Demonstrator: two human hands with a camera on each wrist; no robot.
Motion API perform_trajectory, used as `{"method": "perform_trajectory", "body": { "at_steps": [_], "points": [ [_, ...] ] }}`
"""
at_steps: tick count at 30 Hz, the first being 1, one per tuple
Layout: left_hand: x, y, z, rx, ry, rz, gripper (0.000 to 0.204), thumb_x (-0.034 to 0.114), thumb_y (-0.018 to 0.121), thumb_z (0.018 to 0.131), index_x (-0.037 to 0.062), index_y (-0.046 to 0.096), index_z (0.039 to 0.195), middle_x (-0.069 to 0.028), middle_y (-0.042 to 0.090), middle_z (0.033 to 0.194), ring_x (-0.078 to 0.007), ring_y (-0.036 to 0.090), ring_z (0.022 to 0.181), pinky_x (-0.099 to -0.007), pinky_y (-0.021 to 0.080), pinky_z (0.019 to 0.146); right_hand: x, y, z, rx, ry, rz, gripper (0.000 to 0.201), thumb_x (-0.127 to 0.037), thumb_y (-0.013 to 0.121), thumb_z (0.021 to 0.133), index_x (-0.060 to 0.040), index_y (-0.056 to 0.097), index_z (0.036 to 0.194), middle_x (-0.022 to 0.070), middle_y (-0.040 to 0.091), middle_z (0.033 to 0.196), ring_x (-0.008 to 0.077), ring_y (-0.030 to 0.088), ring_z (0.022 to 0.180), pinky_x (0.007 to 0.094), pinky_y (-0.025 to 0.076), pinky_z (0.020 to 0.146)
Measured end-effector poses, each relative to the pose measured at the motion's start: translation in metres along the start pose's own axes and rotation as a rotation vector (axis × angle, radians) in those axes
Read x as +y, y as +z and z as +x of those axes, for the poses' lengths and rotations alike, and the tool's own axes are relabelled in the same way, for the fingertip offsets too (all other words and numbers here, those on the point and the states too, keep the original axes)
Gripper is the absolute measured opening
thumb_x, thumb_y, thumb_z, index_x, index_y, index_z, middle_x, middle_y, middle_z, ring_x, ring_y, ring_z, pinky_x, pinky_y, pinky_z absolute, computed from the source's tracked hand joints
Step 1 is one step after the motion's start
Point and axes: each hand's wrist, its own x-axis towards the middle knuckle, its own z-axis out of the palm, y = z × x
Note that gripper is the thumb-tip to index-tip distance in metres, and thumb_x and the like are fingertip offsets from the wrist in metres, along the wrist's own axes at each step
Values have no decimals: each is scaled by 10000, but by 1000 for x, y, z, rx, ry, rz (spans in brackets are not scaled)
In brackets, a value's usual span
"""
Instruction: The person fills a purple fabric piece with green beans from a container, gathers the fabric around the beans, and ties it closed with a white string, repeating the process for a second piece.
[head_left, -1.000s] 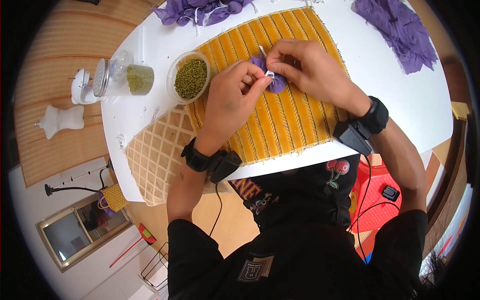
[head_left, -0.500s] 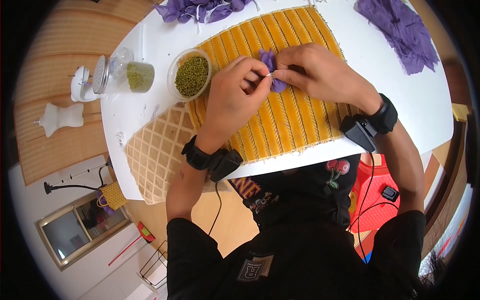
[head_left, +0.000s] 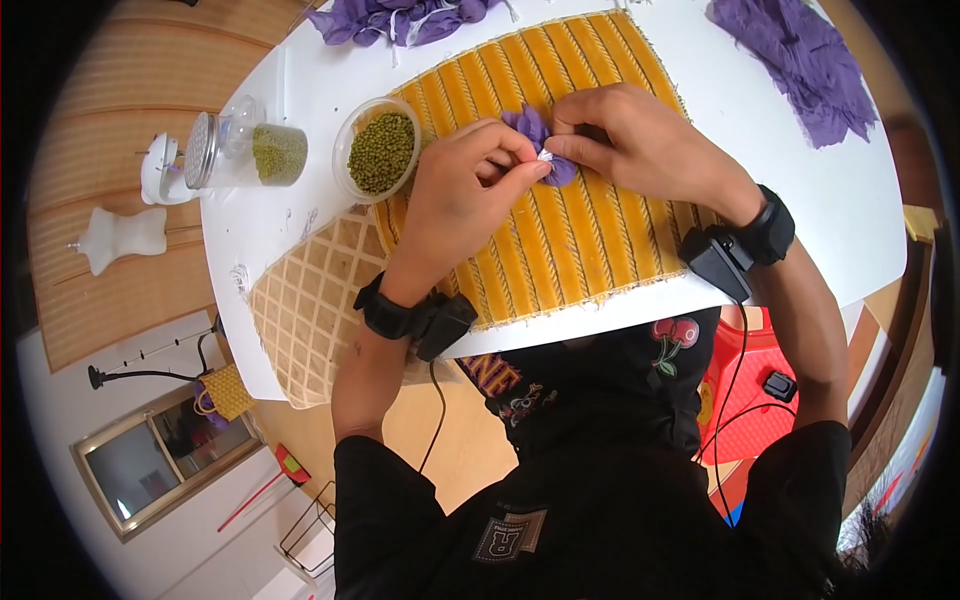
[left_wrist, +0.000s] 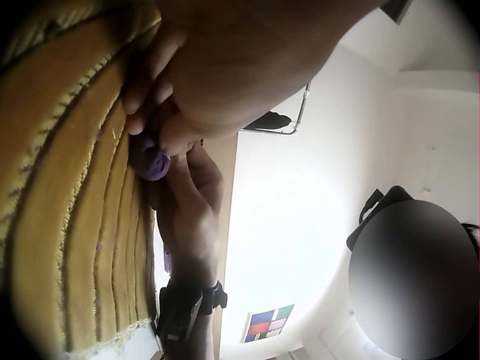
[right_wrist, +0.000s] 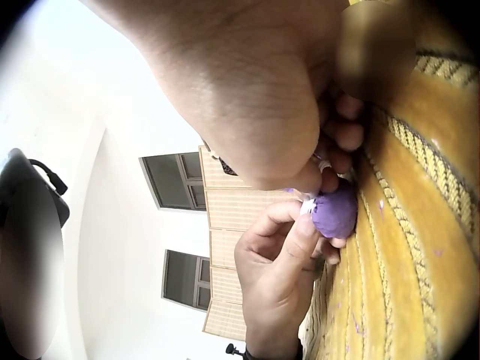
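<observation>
A small round purple cloth pouch [right_wrist: 335, 212] rests on the yellow striped cloth, its ruffled top [head_left: 528, 122] fanning out beyond the neck. White string [right_wrist: 307, 204] circles that gathered neck. My left hand [head_left: 462, 190] pinches the string at the neck between thumb and forefinger. From the other side, my right hand [head_left: 640, 145] pinches the string with thumb and index finger, and a white bit of it shows between these fingers in the right wrist view. In the left wrist view the fingers partly hide the pouch.
A clear tub of green beans [head_left: 382, 152] stands left of the hands, beside a lying jar [head_left: 280, 155]. Purple cloth pieces with white strings [head_left: 400, 22] lie at the back, more purple cloth [head_left: 795, 70] at the right. The yellow striped cloth [head_left: 560, 260] overlaps a beige lattice cloth [head_left: 320, 300].
The right hand has drawn slightly to the right from the pouch since one second ago. Both hands stay at the neck, and more of the purple ruffle shows between them.
</observation>
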Motion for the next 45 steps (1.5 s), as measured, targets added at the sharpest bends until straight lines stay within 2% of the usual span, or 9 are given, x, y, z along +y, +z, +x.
{"method": "perform_trajectory", "body": {
  "at_steps": [18,20,24,26,30,33,39,41,45],
  "points": [
    [1,-6,-1,-79,1,-102,175,-33,666,802,7,543,920,-40,620,843,-59,611,635,-188,476,564,0,-1,1,-13,68,14,183,-163,607,921,7,650,867,198,627,751,339,601,706,402,468,682],
    [8,-2,1,-9,26,-78,174,-21,691,804,8,577,932,-33,624,813,-59,605,618,-181,479,573,1,-1,1,6,41,16,185,-160,603,922,7,647,858,198,621,741,337,596,692,404,464,675],
    [2,-4,0,-28,26,-4,146,-6,698,821,4,620,944,-38,652,787,-60,626,635,-176,487,589,0,-1,1,-7,66,32,184,-161,602,922,6,648,860,199,618,737,341,592,686,403,462,670],
    [3,-5,-1,-23,-88,-56,103,0,682,843,-6,646,939,-53,679,784,-63,657,684,-178,496,604,0,-1,1,-3,60,26,187,-163,598,925,5,647,858,196,617,731,338,591,680,400,461,663],
    [5,-5,-2,-21,-63,-7,76,0,666,857,-7,647,930,-54,691,777,-68,676,730,-178,499,609,-1,-2,1,9,73,23,197,-169,594,931,4,647,852,193,616,725,329,589,671,396,461,656],
    [7,-2,-2,28,-64,-126,92,-14,659,856,-1,639,945,-40,691,789,-70,683,752,-173,497,608,-1,-2,1,21,80,31,207,-177,590,935,0,649,846,185,612,712,315,588,658,393,461,652],
    [9,-7,-2,45,-13,-70,140,-56,618,833,20,612,950,25,602,695,-28,569,592,-159,435,551,3,0,0,15,84,24,241,-203,596,945,-3,593,811,153,573,705,284,542,644,372,433,629],
    [13,-8,-3,-21,-1,15,154,-46,626,812,31,611,945,38,544,650,-25,490,536,-169,396,512,4,1,0,37,63,22,248,-216,600,943,-3,601,815,150,571,702,277,537,633,367,433,622],
    [17,-12,-5,-91,-37,151,198,-63,623,819,23,617,998,58,541,744,6,462,622,-156,370,563,3,0,-1,38,74,15,249,-219,600,944,-4,608,819,145,574,704,268,536,622,360,436,614]
  ]
}}
